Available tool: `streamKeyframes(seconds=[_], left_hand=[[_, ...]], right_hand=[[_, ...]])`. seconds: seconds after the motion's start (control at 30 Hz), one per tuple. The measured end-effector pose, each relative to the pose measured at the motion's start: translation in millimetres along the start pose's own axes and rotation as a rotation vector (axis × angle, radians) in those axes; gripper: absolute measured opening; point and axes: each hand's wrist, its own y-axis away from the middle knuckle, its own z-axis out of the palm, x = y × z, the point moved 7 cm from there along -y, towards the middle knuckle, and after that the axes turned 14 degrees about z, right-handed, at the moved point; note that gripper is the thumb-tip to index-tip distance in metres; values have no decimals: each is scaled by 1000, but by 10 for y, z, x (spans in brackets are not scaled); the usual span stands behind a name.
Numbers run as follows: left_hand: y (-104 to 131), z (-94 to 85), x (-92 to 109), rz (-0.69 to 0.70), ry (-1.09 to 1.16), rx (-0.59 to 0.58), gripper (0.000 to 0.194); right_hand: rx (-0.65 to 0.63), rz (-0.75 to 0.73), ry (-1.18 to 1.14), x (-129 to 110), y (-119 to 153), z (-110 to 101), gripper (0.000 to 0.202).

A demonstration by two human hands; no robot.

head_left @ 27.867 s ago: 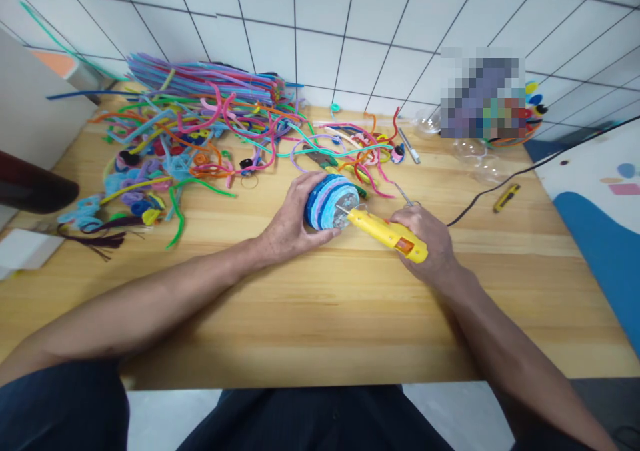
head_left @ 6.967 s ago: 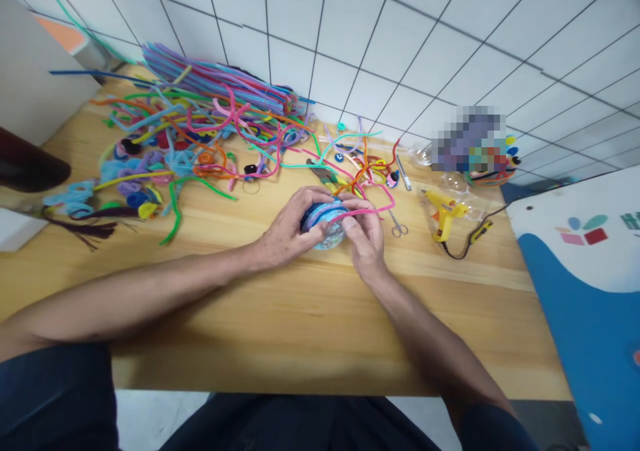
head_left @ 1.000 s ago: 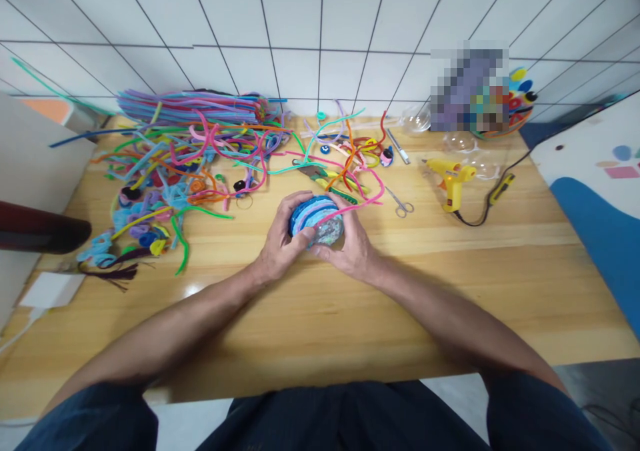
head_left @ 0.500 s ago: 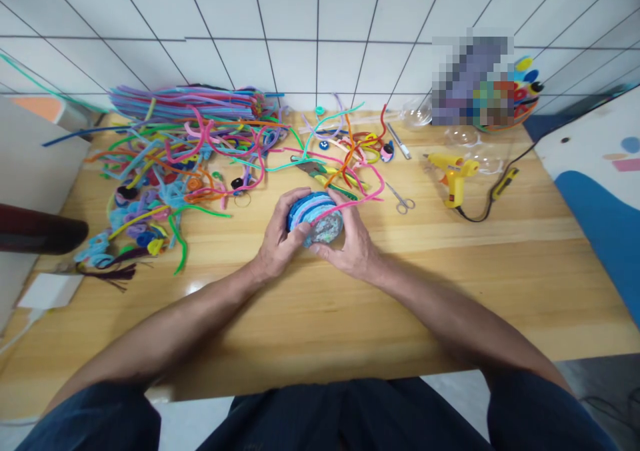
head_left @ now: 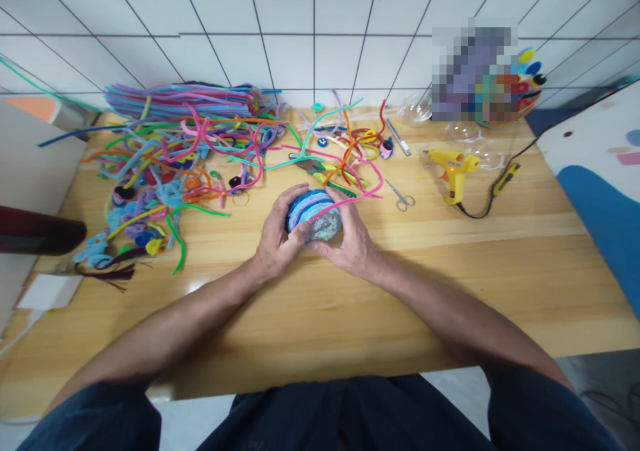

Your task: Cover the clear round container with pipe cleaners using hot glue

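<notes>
Between my two hands is a round ball [head_left: 320, 201] wrapped in rows of blue, light blue and lilac pipe cleaner; its lower right part looks clear, with something pale showing through. My left hand [head_left: 281, 234] is wrapped round the ball's left side, its thumb on the front by the end of a pink pipe cleaner [head_left: 350, 201]. That pink strand crosses the ball and runs out to the right over my right fingers. My right hand [head_left: 353, 238] grips the ball's right side, thumb underneath. The far side of the ball is hidden.
A tangle of pipe cleaners [head_left: 165, 164] covers the table's left, with a bundle [head_left: 185, 101] behind. Pliers [head_left: 320, 168], small scissors [head_left: 400, 196], a yellow glue gun [head_left: 454, 171] with a cord, and a yellow cutter [head_left: 506, 179] lie to the right. Clear plastic domes [head_left: 465, 131] stand behind.
The view has shifted very slightly. Both hands hold the ball in nearly the same way, and the pink pipe cleaner still lies across it.
</notes>
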Motion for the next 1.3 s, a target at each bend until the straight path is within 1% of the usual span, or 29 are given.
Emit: streamKeyframes(seconds=[0.1,0.17,0.2,0.27,0.3,0.33,0.47,0.57,0.67,0.8,0.9,1.0,1.1,1.23,1.3], left_hand=[[-1,-4,6,-12,74,16,62],[-25,-49,18,-13,108,97,60],[-43,-89,28,-9,109,158,55],[-78,-172,58,4,74,274,37],[-96,-197,72,2,50,303,29],[-114,-210,83,-9,32,314,26],[-153,-200,110,-85,29,285,31],[-146,-200,113,-116,49,295,36],[-131,-207,90,-117,60,322,39],[-109,-200,37,-112,61,329,36],[-99,-172,18,-96,46,280,31],[-94,-148,21,-81,47,234,28],[-88,-139,23,-91,53,218,26],[-92,-145,18,-105,51,225,27],[-98,-170,-3,-105,63,265,28]], right_hand=[[-7,3,6,-13,0,0,102],[0,-24,-4,-39,6,-9,100],[4,-41,-10,-53,10,-14,99],[10,-63,-22,-66,14,-22,97],[9,-64,-25,-63,12,-21,97],[6,-63,-26,-58,10,-19,98],[-7,-23,-21,-15,-6,3,101],[-13,6,-11,10,-10,18,103],[-13,-16,-15,-8,-5,16,100],[-16,-17,-17,-18,-14,5,101],[-23,-4,-14,-8,-21,5,103],[-15,-28,-33,-16,-14,-3,100],[-1,-50,-45,-28,-8,-11,98],[-2,-70,-39,-51,-4,-14,96],[-8,-57,-40,-48,-7,-13,97]])
